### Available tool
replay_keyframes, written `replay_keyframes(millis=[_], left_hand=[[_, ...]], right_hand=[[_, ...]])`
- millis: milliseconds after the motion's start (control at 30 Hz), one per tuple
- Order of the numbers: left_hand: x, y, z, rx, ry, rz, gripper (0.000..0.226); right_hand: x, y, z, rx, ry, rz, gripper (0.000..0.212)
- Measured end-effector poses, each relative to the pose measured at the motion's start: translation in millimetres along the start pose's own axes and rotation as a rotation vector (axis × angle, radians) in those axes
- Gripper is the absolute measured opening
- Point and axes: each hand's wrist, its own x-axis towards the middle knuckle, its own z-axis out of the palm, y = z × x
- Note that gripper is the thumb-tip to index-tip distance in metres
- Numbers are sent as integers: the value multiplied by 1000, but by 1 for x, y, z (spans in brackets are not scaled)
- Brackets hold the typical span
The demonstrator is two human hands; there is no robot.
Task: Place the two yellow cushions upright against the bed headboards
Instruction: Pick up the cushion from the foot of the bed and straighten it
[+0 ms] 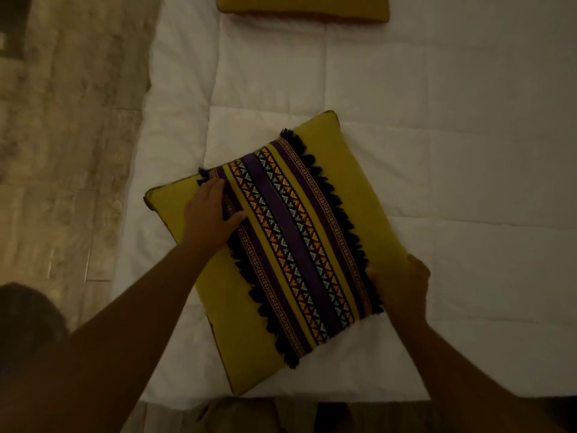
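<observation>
My left hand (pixel 209 210) lies flat and open on the patterned yellow cushion (pixel 274 248) while my right hand (pixel 402 285) grips its right edge, the cushion lying flat near the white duvet's (pixel 452 151) near edge, the second yellow cushion (pixel 303 7) at its far edge.

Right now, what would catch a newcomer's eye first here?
The yellow cushion with its purple patterned band lies flat mid-frame on the white bed, left hand on top, right hand gripping its edge. A second yellow cushion lies at the top edge.
</observation>
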Motion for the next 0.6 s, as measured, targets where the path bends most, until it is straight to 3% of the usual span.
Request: replay_keyframes(millis=[133,400,600], left_hand=[[-42,-9,16,-111,105,-196,90],[-104,-14,56,-612,169,-618,108],[-106,-33,71,-867,87,-781,118]], right_hand=[[50,-32,-11,-54,-153,-165,80],[104,-68,10,-57,-203,-204,100],[129,-71,21,-17,-332,-111,109]])
